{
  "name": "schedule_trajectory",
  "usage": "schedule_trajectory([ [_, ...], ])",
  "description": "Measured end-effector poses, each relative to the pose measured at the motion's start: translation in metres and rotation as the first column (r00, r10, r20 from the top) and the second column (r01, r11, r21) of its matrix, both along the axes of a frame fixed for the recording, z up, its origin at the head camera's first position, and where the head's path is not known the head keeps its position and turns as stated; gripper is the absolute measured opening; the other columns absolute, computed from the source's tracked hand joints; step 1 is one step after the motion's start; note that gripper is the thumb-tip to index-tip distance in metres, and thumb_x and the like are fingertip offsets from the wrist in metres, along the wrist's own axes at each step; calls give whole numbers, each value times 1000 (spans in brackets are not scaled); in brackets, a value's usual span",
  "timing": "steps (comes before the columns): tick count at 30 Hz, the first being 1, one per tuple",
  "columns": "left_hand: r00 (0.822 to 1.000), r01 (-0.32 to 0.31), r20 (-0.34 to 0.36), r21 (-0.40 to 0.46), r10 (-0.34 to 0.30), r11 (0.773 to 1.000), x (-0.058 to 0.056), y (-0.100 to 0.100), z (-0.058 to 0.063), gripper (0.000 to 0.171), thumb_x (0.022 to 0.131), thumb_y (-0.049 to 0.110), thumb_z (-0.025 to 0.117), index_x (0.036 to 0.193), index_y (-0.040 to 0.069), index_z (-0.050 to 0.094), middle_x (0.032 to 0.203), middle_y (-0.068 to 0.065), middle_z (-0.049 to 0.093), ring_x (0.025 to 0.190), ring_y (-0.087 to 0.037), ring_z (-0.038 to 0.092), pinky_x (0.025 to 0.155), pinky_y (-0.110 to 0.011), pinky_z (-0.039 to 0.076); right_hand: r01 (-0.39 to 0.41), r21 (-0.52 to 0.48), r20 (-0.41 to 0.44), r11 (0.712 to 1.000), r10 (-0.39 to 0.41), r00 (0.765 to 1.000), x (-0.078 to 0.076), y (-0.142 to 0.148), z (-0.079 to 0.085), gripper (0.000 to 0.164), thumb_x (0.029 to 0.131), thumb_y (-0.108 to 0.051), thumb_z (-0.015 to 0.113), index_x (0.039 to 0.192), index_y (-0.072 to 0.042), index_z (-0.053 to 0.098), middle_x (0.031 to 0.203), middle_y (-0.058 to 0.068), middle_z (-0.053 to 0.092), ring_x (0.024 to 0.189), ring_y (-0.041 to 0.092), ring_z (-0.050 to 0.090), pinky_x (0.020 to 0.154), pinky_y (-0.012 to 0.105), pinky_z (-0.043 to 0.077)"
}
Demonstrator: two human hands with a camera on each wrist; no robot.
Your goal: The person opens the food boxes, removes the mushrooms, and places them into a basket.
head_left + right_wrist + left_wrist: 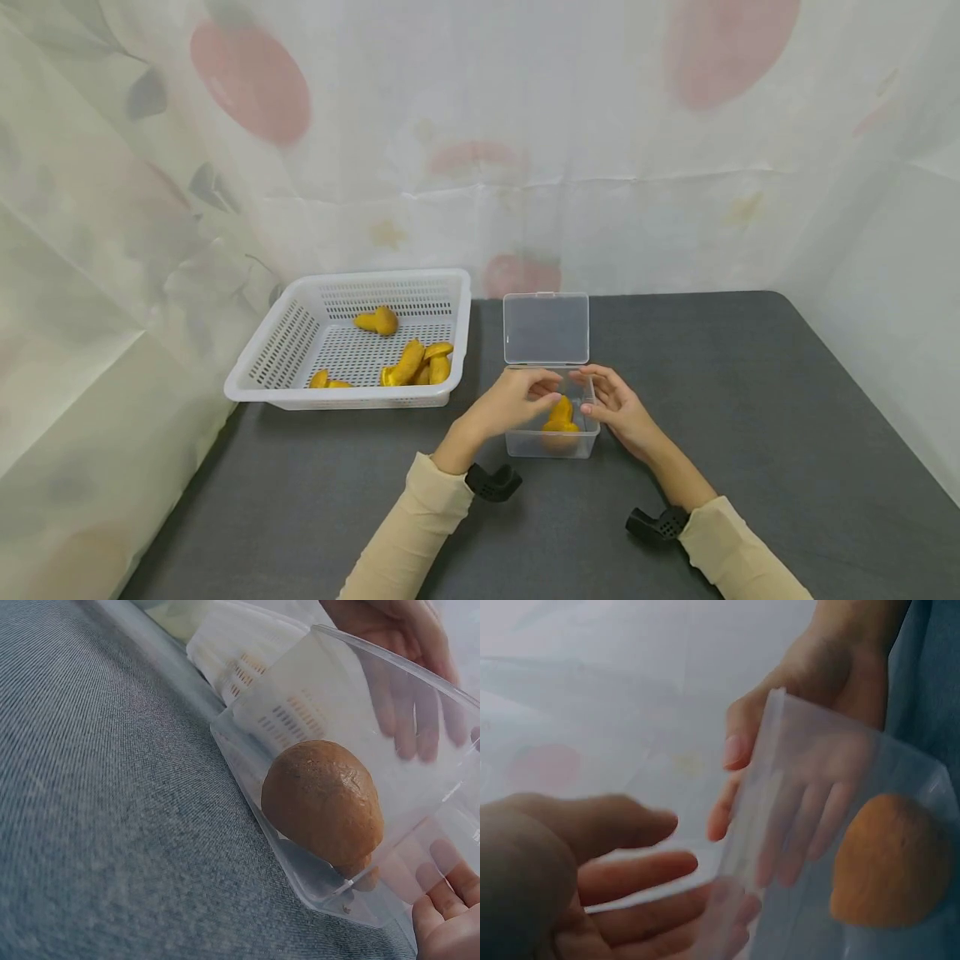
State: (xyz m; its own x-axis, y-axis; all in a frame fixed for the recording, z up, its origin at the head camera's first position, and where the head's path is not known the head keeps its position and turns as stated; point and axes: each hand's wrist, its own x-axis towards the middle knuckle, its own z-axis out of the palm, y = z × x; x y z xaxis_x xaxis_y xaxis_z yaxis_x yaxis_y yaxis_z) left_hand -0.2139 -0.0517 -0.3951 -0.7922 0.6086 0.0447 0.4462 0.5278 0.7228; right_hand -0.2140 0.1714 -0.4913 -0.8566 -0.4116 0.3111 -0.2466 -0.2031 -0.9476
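A clear plastic box [520,445] stands on the table with its hinged lid [546,330] raised at the back. Inside it lies one yellow-brown mushroom [559,417], its rounded cap [322,799] large in the right wrist view. My left hand [516,398] is over the box's left side, fingers loosely bent and holding nothing. Through the clear wall, the right wrist view shows those fingers [409,712] extended downward. My right hand [626,421] is at the box's right side, thumb and fingers spread close along the wall, as the left wrist view also shows.
A white slotted basket [255,392] stands left of the box, with several yellow mushrooms [408,362] in it. The grey table [750,400] extends to the right. A printed curtain [622,233] hangs behind. Each wrist wears a black camera mount [493,483].
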Motion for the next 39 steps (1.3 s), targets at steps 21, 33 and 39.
schedule_trajectory([
  [21, 937, -232, 232, -143, 261, 962, -16, 30, -22, 36, 96, 17, 56, 126, -2, 60, 128, -18, 63, 119, -32, 61, 102, -44, 52, -15, -12, 5, 1000, 15, 1000, 1, -3, 2, 52, 93, -5, 59, 140, -4, 36, 137, -11, 51, 130, -4, 46, 105, 7, 38],
  [33, 937, -154, 263, -272, 227, 950, -17, 33, -23, 39, 94, 19, 57, 127, -3, 59, 129, -18, 63, 115, -30, 62, 101, -42, 53, -41, -49, -19, 998, 40, 999, 1, -2, 2, 51, 94, -1, 57, 140, -1, 35, 138, -8, 51, 131, 0, 46, 104, 11, 42],
  [39, 913, -98, 363, -249, 187, 964, -20, 35, -25, 43, 92, 19, 62, 127, -5, 58, 108, -15, 71, 91, -21, 66, 92, -37, 56, -44, -52, -17, 998, 43, 999, 0, -1, 1, 49, 94, -2, 57, 139, -4, 37, 137, -11, 52, 129, 0, 48, 101, 13, 45],
])
